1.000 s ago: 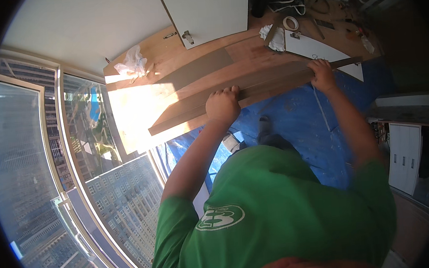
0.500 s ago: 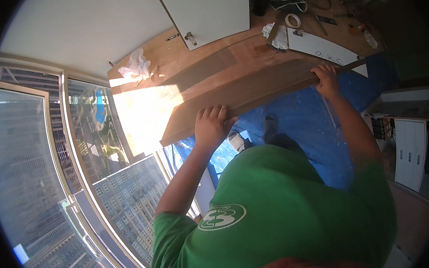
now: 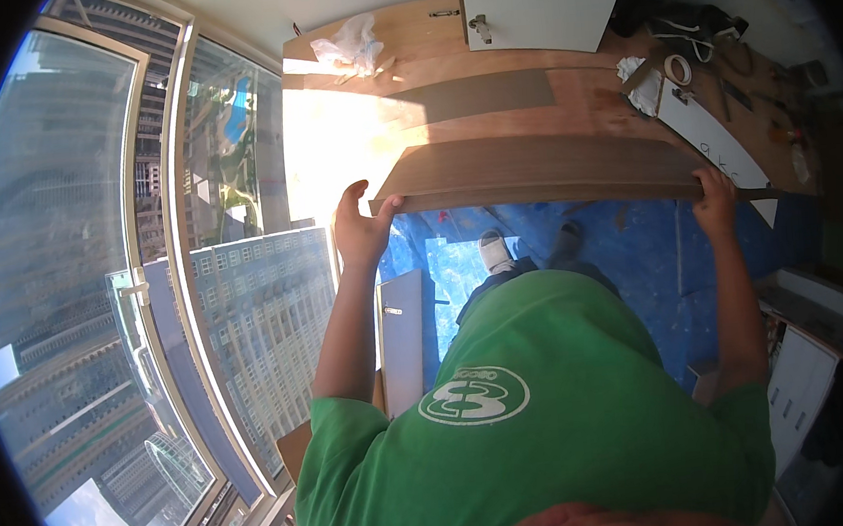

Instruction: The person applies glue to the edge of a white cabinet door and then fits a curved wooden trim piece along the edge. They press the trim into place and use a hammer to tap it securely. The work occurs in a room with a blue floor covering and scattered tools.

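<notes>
A long brown wood-grain board (image 3: pixel 542 169) lies along the near edge of the plywood worktop (image 3: pixel 407 54), its near edge facing me. At its left end is my left hand (image 3: pixel 361 230), with the thumb against the board's corner and the fingers held apart from the thumb, beyond the end. My right hand (image 3: pixel 715 199) grips the near edge close to the right end, fingers bent over the top. Behind the board lies a flat grey-brown strip (image 3: pixel 478 98).
A white panel with a hinge (image 3: pixel 540 5) stands at the back. Tape (image 3: pixel 677 70), a white cloth (image 3: pixel 640 86), a marked white panel (image 3: pixel 715 130) and tools lie right. A crumpled plastic bag (image 3: pixel 348 45) sits back left. Tall windows (image 3: pixel 78 238) line the left; blue sheeting (image 3: pixel 626 249) covers the floor.
My left hand has gone from resting on the board's near edge to its left end, its fingers opening. My right hand stays near the right end. The view has turned, so the board now appears level.
</notes>
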Demonstrator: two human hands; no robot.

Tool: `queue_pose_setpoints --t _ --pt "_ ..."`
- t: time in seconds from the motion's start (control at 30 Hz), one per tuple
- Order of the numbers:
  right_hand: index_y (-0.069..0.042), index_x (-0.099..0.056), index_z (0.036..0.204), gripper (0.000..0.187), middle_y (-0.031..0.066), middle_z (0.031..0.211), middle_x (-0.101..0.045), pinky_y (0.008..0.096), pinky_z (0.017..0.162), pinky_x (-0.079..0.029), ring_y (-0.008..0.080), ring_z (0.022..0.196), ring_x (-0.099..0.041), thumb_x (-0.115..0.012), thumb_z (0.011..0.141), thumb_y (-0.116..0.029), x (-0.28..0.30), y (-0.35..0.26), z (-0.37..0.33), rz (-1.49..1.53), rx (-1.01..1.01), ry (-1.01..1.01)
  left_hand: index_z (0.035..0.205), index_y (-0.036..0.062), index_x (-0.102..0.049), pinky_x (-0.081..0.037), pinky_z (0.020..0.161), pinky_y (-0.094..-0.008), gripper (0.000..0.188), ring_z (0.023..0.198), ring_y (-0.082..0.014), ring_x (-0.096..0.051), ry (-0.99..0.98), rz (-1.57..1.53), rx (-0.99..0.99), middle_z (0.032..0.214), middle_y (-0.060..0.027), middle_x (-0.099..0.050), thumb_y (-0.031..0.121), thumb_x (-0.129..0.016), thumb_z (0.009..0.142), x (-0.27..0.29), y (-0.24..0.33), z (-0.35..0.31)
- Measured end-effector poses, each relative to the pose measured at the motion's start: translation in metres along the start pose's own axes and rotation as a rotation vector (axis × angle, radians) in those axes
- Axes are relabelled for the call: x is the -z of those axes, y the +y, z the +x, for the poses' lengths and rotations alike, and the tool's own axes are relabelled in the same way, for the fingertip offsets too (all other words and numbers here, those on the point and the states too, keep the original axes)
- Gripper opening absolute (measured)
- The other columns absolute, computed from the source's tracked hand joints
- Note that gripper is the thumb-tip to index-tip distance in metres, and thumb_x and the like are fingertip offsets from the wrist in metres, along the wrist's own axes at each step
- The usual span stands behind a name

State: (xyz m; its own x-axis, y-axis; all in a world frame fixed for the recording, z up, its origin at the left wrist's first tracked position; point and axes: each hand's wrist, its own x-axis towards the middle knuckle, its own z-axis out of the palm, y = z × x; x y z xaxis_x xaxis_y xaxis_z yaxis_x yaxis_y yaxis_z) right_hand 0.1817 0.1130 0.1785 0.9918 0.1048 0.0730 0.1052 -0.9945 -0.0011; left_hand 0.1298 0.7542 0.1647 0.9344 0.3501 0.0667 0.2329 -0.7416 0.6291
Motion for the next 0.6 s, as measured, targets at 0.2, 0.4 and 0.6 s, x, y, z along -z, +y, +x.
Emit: queue_pose_setpoints --t 0.2,0.4,0.6 --pt "-0.011 -0.065 0.121 0.052 0.0116 0.128 -0.064 0.0498 0.118 -0.035 0.0344 0.128 -0.055 -0.079 0.073 -0.002 -0.002 0.008 0.000 0.019 -0.052 -0.116 0.118 0.0042 -0.076 -0.056 0.089 -0.0430 0.052 0.101 -0.0346 -0.072 0.005 -0.140 0.072 0.103 -0.0189 -0.076 0.048 -0.079 0.091 -0.017 -0.006 -0.006" --pt "-0.013 -0.069 0.129 0.072 0.0079 0.131 -0.064 0.0504 0.121 -0.029 0.0319 0.136 -0.050 -0.088 0.073 -0.054 0.032 -0.004 0.004 0.163 0.062 -0.158 0.118 0.0032 -0.076 -0.057 0.082 -0.0383 0.044 0.095 -0.0279 -0.075 0.050 -0.210 0.033 0.104 -0.0181 -0.078 0.041 -0.076 0.095 -0.019 -0.007 -0.008" --pt "-0.013 -0.071 0.129 0.074 0.0081 0.134 -0.064 0.0499 0.125 -0.021 0.0298 0.141 -0.046 -0.077 0.079 -0.067 0.026 0.004 0.007 0.191 0.012 -0.255 0.112 0.0038 -0.076 -0.056 0.089 -0.0399 0.035 0.102 -0.0289 -0.074 0.094 -0.198 -0.014 0.107 -0.0153 -0.078 0.034 -0.078 0.094 -0.021 -0.006 -0.009"
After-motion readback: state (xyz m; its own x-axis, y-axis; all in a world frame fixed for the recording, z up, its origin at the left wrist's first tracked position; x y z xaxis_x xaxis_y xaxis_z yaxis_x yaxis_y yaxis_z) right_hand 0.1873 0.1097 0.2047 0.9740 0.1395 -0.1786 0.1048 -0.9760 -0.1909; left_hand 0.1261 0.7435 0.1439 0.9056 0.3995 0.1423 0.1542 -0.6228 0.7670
